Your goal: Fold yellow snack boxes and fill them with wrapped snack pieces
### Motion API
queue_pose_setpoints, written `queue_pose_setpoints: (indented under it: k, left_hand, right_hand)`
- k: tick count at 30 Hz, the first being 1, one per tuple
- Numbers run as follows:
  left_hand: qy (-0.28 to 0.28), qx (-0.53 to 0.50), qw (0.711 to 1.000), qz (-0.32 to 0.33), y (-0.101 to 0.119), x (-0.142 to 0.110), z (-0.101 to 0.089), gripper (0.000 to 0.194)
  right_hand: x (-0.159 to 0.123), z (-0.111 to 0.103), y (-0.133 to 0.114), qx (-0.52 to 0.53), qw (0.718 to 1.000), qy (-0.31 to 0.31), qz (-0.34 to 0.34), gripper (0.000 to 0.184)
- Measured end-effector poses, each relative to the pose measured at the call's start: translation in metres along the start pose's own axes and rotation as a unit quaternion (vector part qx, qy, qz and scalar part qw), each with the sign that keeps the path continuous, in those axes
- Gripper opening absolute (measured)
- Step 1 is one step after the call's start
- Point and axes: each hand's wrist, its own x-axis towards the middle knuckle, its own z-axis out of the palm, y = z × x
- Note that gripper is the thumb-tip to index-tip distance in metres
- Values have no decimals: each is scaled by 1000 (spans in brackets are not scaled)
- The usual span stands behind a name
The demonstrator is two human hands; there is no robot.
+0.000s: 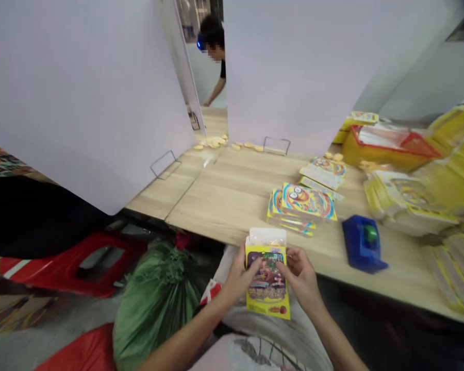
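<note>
A yellow printed packet (268, 281) with a clear plastic top is held upright over my lap, just in front of the table's near edge. My left hand (237, 278) grips its left side with the thumb across the front. My right hand (301, 275) pinches its right side, fingers curled on the print. Both hands are closed on the packet. A stack of similar colourful yellow packets (301, 206) lies on the wooden table (232, 196) just beyond my hands.
A blue device with a green button (362, 243) sits right of the stack. A yellow and red bin (386, 149) and heaps of yellow packets (441, 196) fill the right. White divider panels (93, 103) stand behind; another person (214, 56) leans beyond them. A green bag (158, 299) and red stool (85, 263) are below left.
</note>
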Motion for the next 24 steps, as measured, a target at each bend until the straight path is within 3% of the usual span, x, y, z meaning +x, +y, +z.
queue_pose_setpoints:
  k: [2, 5, 7, 9, 11, 15, 18, 20, 22, 24]
  left_hand:
    - [-68, -72, 995, -22, -7, -3, 3, 38]
    - [-122, -90, 988, -12, -14, -2, 7, 46]
    - [-143, -77, 987, 10, -16, 0, 11, 58]
    - [-164, -59, 984, 29, -17, 0, 15, 67]
    - [-171, -42, 983, 49, -19, -2, 19, 70]
    - [-144, 16, 986, 83, -27, -7, 20, 55]
    - [-158, 0, 986, 52, -31, -3, 15, 41]
    - [-176, -52, 983, 12, -33, 3, 8, 38]
    - [-183, -107, 977, -32, -36, 10, 2, 38]
    - [-180, -152, 970, -62, -41, 15, -2, 38]
  right_hand:
    - [-23, -25, 2, -104, 994, 1, -43, 26]
    - [-43, -48, -9, -298, 937, 32, -178, 32]
    - [-43, -52, -19, -363, 897, -8, -251, 41]
    - [-38, -50, -26, -388, 876, -70, -278, 43]
    - [-32, -44, -29, -396, 874, -102, -261, 37]
    - [-25, -34, -26, -355, 911, -140, -155, 25]
    - [-27, -31, -23, -326, 922, -173, -120, 29]
    - [-32, -32, -19, -324, 922, -141, -158, 34]
    - [-41, -33, -11, -312, 931, -23, -187, 35]
    - [-52, -34, 2, -264, 947, 97, -153, 33]
